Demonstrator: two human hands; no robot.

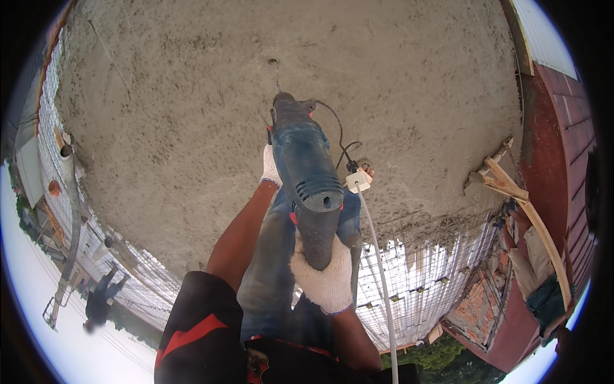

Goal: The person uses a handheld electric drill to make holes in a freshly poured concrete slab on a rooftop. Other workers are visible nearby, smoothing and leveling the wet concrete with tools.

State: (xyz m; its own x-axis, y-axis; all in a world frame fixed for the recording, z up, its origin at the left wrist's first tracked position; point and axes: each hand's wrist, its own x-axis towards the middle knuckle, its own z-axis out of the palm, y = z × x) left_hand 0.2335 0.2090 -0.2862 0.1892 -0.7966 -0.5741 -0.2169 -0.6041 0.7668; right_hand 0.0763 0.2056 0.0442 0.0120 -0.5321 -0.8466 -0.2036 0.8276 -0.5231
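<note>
A dusty blue hammer drill (304,153) points away from me over wet grey concrete (192,128). My right hand (325,278), in a white knitted glove, is wrapped round its black rear handle. At the drill's front left, my left hand (271,168) wears the same kind of glove and grips near the side handle; the tool's body hides most of its fingers. From the chuck a thin rod (277,80) reaches to a small hole in the concrete surface. A black cord (339,125) runs from the drill to a white extension socket (358,182) right of the tool.
A white cable (384,275) trails from the socket past my right arm. Steel rebar mesh (409,275) borders the concrete. Broken timber (505,182) lies at the right, near a person (540,275). A grey hose or pipe (69,211) and another person (99,297) are at the left.
</note>
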